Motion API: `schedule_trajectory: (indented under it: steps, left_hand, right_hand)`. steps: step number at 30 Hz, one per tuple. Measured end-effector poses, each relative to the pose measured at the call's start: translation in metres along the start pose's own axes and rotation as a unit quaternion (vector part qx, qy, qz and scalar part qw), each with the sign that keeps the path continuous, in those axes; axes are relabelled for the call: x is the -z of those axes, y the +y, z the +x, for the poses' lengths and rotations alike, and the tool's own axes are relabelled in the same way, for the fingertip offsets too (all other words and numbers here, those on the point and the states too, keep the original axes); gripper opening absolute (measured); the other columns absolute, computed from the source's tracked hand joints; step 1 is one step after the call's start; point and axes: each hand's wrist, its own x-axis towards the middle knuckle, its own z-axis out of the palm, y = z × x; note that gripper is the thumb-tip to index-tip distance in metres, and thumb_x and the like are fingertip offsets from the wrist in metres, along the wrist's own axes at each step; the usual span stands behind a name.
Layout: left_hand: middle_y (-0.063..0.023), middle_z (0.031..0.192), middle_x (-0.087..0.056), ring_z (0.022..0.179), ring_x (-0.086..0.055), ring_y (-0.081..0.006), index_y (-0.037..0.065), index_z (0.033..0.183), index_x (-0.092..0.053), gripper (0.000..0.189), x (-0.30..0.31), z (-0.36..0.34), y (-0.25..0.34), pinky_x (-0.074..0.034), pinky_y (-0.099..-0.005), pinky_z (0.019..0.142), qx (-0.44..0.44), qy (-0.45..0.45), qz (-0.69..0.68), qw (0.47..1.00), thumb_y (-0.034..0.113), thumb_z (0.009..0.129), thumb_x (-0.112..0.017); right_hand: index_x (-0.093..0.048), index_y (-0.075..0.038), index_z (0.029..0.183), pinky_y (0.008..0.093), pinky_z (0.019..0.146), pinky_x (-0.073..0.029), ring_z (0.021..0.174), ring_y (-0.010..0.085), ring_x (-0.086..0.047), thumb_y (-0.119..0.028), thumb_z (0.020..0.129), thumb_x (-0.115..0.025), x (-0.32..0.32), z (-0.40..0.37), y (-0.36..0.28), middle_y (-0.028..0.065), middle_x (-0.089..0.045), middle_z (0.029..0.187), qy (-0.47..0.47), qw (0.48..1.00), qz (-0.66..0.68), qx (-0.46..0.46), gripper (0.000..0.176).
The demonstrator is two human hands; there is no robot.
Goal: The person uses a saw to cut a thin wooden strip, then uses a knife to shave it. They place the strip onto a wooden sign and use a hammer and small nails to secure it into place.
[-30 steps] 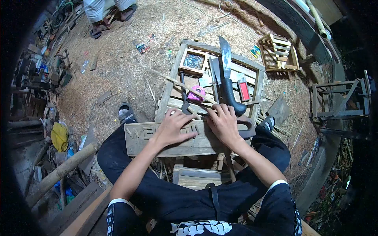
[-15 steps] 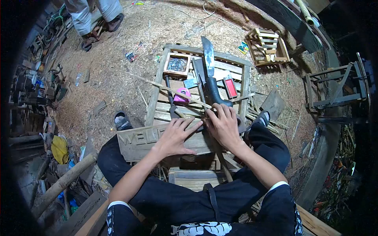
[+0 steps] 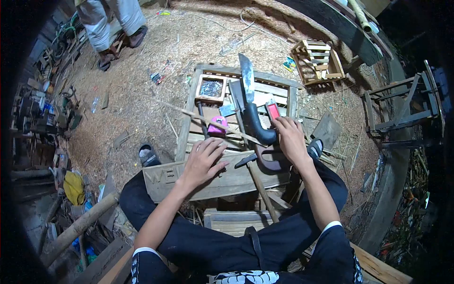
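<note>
My left hand (image 3: 205, 161) lies with fingers spread on a wooden board (image 3: 222, 186) that bears raised letters and spans my lap. A hammer (image 3: 261, 189) rests across the board, its dark head up and its wooden handle pointing towards me. My right hand (image 3: 292, 139) is open beyond the board's right end, fingertips close to a red and white box (image 3: 274, 111). Left of that hand are the black handle of a machete (image 3: 247, 83) and the brown handle of a handsaw (image 3: 274, 163). A pink tape measure (image 3: 217, 125) sits past my left fingertips.
The slatted low table (image 3: 187, 125) holds a wooden box of nails (image 3: 211, 88) and a thin stick (image 3: 198, 116). A wooden crate (image 3: 318, 64) and a metal frame (image 3: 397, 104) stand to the right. Another person's legs (image 3: 111, 23) are at the far left. Wood shavings cover the floor.
My right hand has moved right, off the middle of the board towards the red and white box, uncovering the hammer head and saw handle. My left hand stays on the board, shifted slightly.
</note>
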Motion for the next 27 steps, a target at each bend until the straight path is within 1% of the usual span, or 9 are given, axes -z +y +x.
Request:
schedule_trajectory:
  steps: [2, 4, 7, 13, 14, 16, 17, 21, 27]
  left_hand:
    - [-0.0118, 0.145, -0.062, 0.138, -0.053, -0.0318, 0.005, 0.141, -0.065, 0.057, -0.004, -0.001, -0.002, -0.038, -0.0478, 0.113, -0.015, -0.003, 0.014, 1.000, 0.035, 0.094, -0.077]
    - [-0.0115, 0.145, -0.062, 0.140, -0.052, -0.0314, 0.005, 0.139, -0.067, 0.054, -0.006, -0.001, 0.001, -0.038, -0.0475, 0.114, -0.019, -0.013, 0.009, 1.000, 0.030, 0.093, -0.079]
    - [-0.0115, 0.146, -0.062, 0.140, -0.051, -0.0328, 0.006, 0.138, -0.068, 0.053, -0.010, 0.000, 0.006, -0.037, -0.0477, 0.115, 0.002, -0.020, -0.011, 1.000, 0.025, 0.090, -0.081]
    - [-0.0109, 0.147, -0.061, 0.139, -0.052, -0.0330, 0.007, 0.137, -0.068, 0.052, -0.015, 0.016, 0.023, -0.037, -0.0483, 0.116, -0.024, -0.011, -0.028, 0.999, 0.019, 0.089, -0.082]
    - [-0.0108, 0.147, -0.062, 0.139, -0.052, -0.0329, 0.006, 0.137, -0.067, 0.052, -0.017, 0.017, 0.026, -0.037, -0.0484, 0.117, -0.025, -0.012, -0.034, 0.999, 0.019, 0.089, -0.081]
    - [-0.0107, 0.146, -0.062, 0.138, -0.052, -0.0326, 0.006, 0.137, -0.067, 0.051, -0.019, 0.017, 0.030, -0.037, -0.0485, 0.117, -0.031, -0.015, -0.030, 0.999, 0.019, 0.089, -0.081]
    - [-0.0108, 0.146, -0.063, 0.138, -0.052, -0.0326, 0.006, 0.137, -0.067, 0.052, -0.020, 0.017, 0.032, -0.037, -0.0486, 0.116, -0.031, -0.014, -0.033, 0.999, 0.019, 0.089, -0.081]
    - [-0.0110, 0.145, -0.064, 0.136, -0.054, -0.0331, 0.005, 0.137, -0.067, 0.052, -0.025, 0.016, 0.043, -0.039, -0.0488, 0.114, -0.014, -0.004, -0.041, 0.999, 0.018, 0.088, -0.081]
    - [-0.0117, 0.146, -0.063, 0.136, -0.055, -0.0338, 0.005, 0.138, -0.065, 0.054, -0.027, 0.013, 0.055, -0.039, -0.0485, 0.112, -0.031, 0.057, -0.028, 0.997, 0.015, 0.088, -0.081]
  right_hand:
    - [-0.068, -0.007, 0.130, 0.0509, 0.111, -0.041, 0.125, 0.0304, -0.061, 0.002, 0.085, -0.062, -0.010, -0.010, 0.020, 0.0128, -0.068, 0.127, -0.017, 0.998, -0.049, 0.045, 0.046]
    - [-0.073, -0.009, 0.116, 0.0512, 0.113, -0.040, 0.119, 0.0290, -0.064, -0.002, 0.084, -0.067, -0.003, -0.005, 0.021, 0.0095, -0.069, 0.112, -0.017, 0.999, -0.037, 0.035, 0.034]
    - [-0.074, -0.011, 0.111, 0.0499, 0.111, -0.042, 0.116, 0.0278, -0.065, -0.006, 0.083, -0.069, -0.004, -0.009, 0.021, 0.0090, -0.069, 0.107, -0.006, 0.997, -0.076, 0.015, 0.029]
    - [-0.075, -0.012, 0.101, 0.0481, 0.089, -0.048, 0.102, 0.0282, -0.068, -0.009, 0.086, -0.070, 0.031, -0.027, 0.034, 0.0075, -0.070, 0.097, -0.021, 0.996, -0.081, -0.022, 0.017]
    - [-0.075, -0.012, 0.101, 0.0481, 0.089, -0.048, 0.102, 0.0282, -0.068, -0.009, 0.086, -0.070, 0.036, -0.033, 0.036, 0.0075, -0.070, 0.097, -0.021, 0.996, -0.082, -0.022, 0.017]
    - [-0.073, -0.009, 0.101, 0.0491, 0.083, -0.051, 0.096, 0.0336, -0.069, -0.010, 0.095, -0.066, 0.055, -0.044, 0.032, 0.0111, -0.069, 0.094, 0.034, 0.987, -0.037, -0.152, 0.009]
    - [-0.071, -0.003, 0.106, 0.0516, 0.080, -0.053, 0.094, 0.0403, -0.069, -0.014, 0.104, -0.062, 0.062, -0.047, 0.027, 0.0164, -0.069, 0.095, 0.060, 0.981, 0.049, -0.179, 0.014]
    - [-0.069, 0.003, 0.120, 0.0508, 0.088, -0.054, 0.100, 0.0447, -0.069, -0.018, 0.107, -0.060, 0.070, -0.063, 0.001, 0.0242, -0.072, 0.106, 0.050, 0.963, 0.225, -0.138, 0.027]
    - [-0.067, 0.005, 0.127, 0.0469, 0.093, -0.053, 0.105, 0.0427, -0.069, -0.010, 0.103, -0.060, 0.070, -0.067, -0.036, 0.0253, -0.070, 0.112, 0.004, 0.941, 0.319, -0.111, 0.029]
